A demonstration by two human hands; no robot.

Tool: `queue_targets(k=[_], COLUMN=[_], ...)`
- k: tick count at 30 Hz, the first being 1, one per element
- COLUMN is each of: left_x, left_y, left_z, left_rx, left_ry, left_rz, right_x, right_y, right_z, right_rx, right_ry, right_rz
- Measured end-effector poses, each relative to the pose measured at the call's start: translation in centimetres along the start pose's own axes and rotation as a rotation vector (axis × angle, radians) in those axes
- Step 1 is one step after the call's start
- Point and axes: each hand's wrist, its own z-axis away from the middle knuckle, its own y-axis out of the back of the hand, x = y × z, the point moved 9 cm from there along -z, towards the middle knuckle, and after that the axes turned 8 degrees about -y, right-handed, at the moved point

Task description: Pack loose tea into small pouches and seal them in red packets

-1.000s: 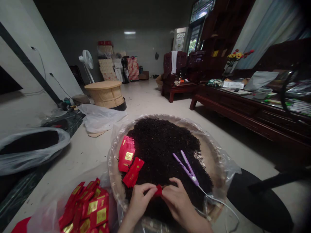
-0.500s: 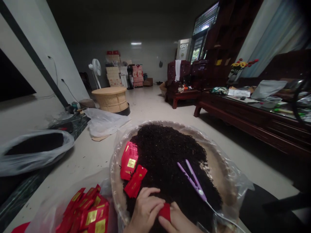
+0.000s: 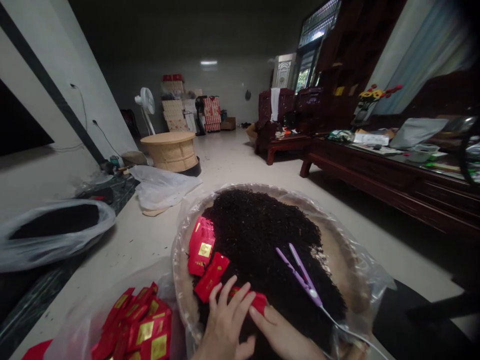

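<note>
A small red packet lies between my hands, low over a heap of dark, dry, tea-like leaves. My right hand pinches its right end, thumb on top. Over its left part my left hand spreads its fingers, which hide much of it. Just beyond my left fingertips, another red packet rests on the leaves, beside a larger red and gold packet at the rim. To the right, a purple hair straightener lies on the heap with its jaws apart, its white cord trailing toward me.
The leaves fill a round, plastic-lined basket. At lower left, a clear bag holds several red and gold packets. Farther left is a bag of dark leaves. A dark wooden table stands right; a round wicker stand is ahead.
My left hand has opened from a closed grasp, its fingers now spread over the packet. My right hand has shifted slightly right, and more of the packet shows.
</note>
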Motion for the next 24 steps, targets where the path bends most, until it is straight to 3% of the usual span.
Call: queue_targets(k=[4, 7, 12, 16, 20, 24], left_x=[-1.3, -2.1, -2.1, -2.5, -4.2, -6.0], left_y=[-2.0, -2.5, -1.7, -2.5, -2.7, -2.2], left_z=[1.7, 2.3, 2.2, 3.0, 4.3, 5.2], left_rx=[-0.035, -0.085, -0.081, -0.091, -0.037, 0.02], left_ry=[0.16, 0.193, 0.148, 0.184, 0.249, 0.309], left_rz=[-0.035, -0.004, 0.001, 0.04, 0.112, 0.128], right_x=[-2.4, -3.2, -2.1, -1.4, -2.0, -3.2], right_y=[-0.2, -0.8, -2.5, -3.8, -3.6, -2.0], right_z=[-0.4, -0.5, -0.7, -1.3, -2.1, -2.5], right_rx=[-0.066, -0.107, -0.192, -0.252, -0.298, -0.336], right_ry=[-0.01, -0.028, -0.096, -0.113, -0.116, -0.125], right_rz=[-0.132, -0.231, -0.421, -0.486, -0.578, -0.606])
